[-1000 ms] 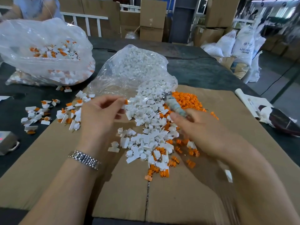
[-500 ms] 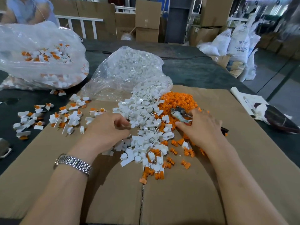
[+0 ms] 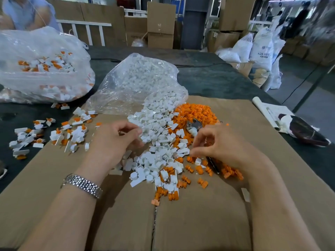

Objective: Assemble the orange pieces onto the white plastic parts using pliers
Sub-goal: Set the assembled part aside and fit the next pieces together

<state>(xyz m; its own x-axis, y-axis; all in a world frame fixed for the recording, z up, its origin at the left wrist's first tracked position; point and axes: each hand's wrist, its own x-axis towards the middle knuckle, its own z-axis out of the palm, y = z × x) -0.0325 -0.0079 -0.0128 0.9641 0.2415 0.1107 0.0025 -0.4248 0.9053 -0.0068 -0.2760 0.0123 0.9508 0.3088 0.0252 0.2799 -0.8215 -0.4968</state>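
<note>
We work at a dark tabletop (image 3: 213, 82) in a storeroom. Beyond its far edge we see a white railing (image 3: 87, 31) on the left, stacked cartons (image 3: 160, 24) in the middle and a dark pillar (image 3: 194, 26) beside them. On the right, white sacks (image 3: 261, 49) lean together on the grey floor (image 3: 315, 102), with daylight glaring far right.

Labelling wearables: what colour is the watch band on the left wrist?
Silver metal link watch band, seen in the head view.
</note>
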